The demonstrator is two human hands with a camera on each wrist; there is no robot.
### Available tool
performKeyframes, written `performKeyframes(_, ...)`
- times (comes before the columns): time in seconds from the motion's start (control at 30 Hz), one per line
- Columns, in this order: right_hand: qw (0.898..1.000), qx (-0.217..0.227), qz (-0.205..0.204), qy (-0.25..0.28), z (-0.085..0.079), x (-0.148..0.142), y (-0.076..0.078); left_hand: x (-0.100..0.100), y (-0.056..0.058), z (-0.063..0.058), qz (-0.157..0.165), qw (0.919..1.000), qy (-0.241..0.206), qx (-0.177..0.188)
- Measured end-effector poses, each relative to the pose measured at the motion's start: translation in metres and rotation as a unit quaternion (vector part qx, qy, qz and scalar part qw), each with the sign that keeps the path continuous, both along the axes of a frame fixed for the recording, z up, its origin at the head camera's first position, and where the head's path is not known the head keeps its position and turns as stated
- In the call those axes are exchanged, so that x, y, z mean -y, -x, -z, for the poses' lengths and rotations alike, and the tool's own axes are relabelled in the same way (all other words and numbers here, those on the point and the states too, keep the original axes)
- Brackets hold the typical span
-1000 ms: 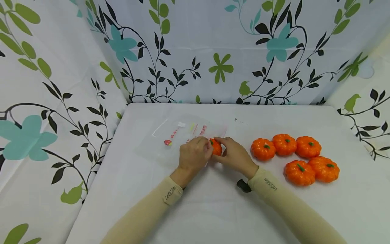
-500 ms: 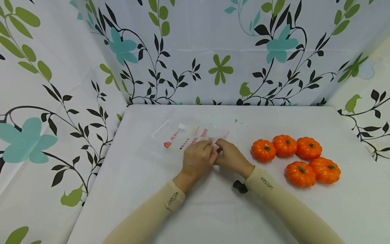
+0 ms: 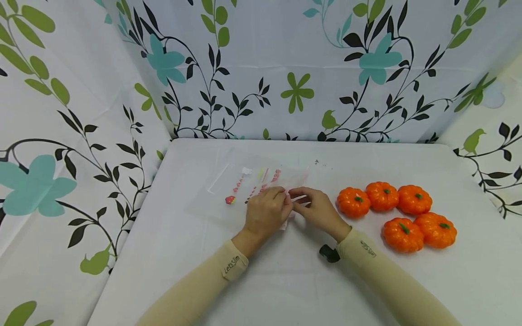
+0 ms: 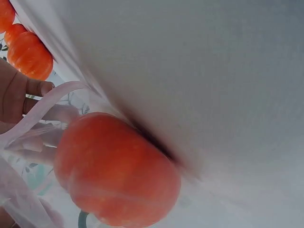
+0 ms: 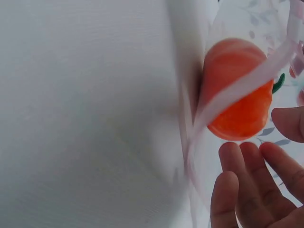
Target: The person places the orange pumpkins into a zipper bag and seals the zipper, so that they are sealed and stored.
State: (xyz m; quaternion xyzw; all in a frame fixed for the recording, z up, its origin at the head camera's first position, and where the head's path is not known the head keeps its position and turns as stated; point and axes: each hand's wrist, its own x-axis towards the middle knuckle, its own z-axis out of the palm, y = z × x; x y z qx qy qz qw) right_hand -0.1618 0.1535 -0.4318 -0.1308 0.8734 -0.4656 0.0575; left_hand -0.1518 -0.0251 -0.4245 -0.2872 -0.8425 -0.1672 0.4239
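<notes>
A clear zip bag (image 3: 253,181) with pink edging and red print lies on the table, its mouth toward my hands. Inside sits one small orange pumpkin (image 4: 116,171) with a green stem, seen through the plastic in both wrist views and hidden by my hands in the head view. My left hand (image 3: 267,210) pinches the bag's edge near the mouth. My right hand (image 3: 318,208) is at the bag's opening, thumb and fingers spread apart. In the right wrist view its fingertips (image 5: 230,152) point toward the pumpkin, with nothing between them.
Several orange pumpkins (image 3: 403,235) with green stems stand in a group on the white table (image 3: 285,290), right of my right hand. A black device (image 3: 329,253) sits at my right wrist. A leaf-patterned curtain (image 3: 253,68) hangs behind the table.
The pumpkin between my hands has gone into the bag and out of the head view. My right hand has let go of it and drawn slightly back right; my left hand stays at the bag's mouth.
</notes>
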Motion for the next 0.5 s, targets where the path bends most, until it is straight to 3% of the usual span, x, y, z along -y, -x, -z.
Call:
performKeyframes(0.4,0.994,-0.015,-0.086,0.071,0.007,0.008,0.010,-0.008,-0.002,0.001,0.013,0.9998,-0.005,0.015)
performKeyframes(0.5,0.993,-0.013,-0.091,0.078,0.010,0.011,0.013,-0.008,-0.003,0.001,0.019,0.9996,-0.011,0.018)
